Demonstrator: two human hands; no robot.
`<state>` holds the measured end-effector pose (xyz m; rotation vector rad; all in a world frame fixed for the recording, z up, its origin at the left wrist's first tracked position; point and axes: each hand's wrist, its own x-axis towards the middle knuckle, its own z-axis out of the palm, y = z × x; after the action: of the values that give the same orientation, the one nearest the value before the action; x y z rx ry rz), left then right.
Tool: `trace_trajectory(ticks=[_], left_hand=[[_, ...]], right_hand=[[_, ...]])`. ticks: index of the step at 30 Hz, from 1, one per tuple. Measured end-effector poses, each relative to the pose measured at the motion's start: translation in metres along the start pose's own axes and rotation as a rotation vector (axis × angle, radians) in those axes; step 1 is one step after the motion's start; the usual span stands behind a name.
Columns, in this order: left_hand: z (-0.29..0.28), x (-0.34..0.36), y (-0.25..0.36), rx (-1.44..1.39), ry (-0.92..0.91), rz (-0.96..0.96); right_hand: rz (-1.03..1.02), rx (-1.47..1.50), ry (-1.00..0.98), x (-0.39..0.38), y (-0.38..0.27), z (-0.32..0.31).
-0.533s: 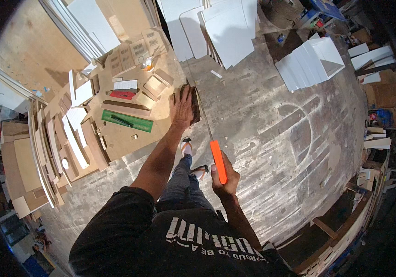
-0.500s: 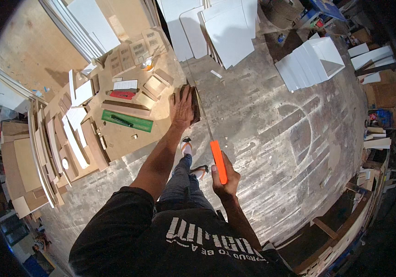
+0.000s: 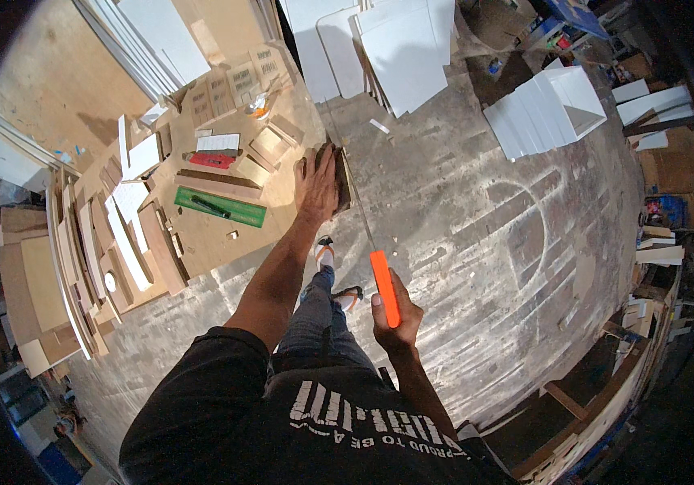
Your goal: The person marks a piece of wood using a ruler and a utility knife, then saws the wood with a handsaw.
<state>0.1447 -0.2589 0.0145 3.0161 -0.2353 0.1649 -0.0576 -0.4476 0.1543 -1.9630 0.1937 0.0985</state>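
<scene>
My right hand is closed around the orange handle of a handsaw. Its thin blade slants up and left from the handle, past the table's right edge. Close to the blade lies a dark brown wood piece at that edge. My left hand presses on it with fingers stretched out flat, covering much of the piece. Whether the saw teeth touch the wood cannot be made out. Left of that hand, a green ruler-like strip with a black pen-like tool on it, wood strips and a red tool lie on the table.
Wood and white offcuts crowd the table's left side. White panels lean beyond its far right corner. A white box-like stack stands on the concrete floor. A wooden frame is at the lower right.
The saw handle and my right hand have shifted slightly back toward me. My left hand stays on the wood piece. The view has shifted a little.
</scene>
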Motion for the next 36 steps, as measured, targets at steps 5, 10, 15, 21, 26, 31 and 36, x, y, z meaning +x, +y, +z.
trace_trajectory(ticks=[5,10,15,21,26,31,36], left_hand=[[0.005,-0.001,-0.006,-0.042,0.058,0.007],[0.001,0.000,-0.001,-0.003,0.053,0.024],[0.001,0.000,-0.002,0.079,-0.013,0.007],[0.002,0.003,-0.001,0.177,-0.012,0.012],[0.027,0.003,-0.010,0.383,0.003,-0.025],[0.018,0.003,-0.005,0.174,-0.042,-0.029],[0.022,0.009,-0.007,0.229,-0.053,-0.043]], right_hand=[[0.052,-0.010,-0.044,-0.001,-0.017,-0.002],[-0.082,-0.123,0.028,0.008,-0.012,-0.002],[0.025,-0.015,-0.007,0.009,-0.022,-0.012],[0.062,-0.088,-0.073,0.048,-0.040,-0.016],[-0.041,-0.118,-0.022,0.032,-0.049,-0.019],[-0.012,-0.117,-0.047,0.036,-0.077,-0.030],[-0.081,-0.173,0.023,0.017,-0.060,-0.024]])
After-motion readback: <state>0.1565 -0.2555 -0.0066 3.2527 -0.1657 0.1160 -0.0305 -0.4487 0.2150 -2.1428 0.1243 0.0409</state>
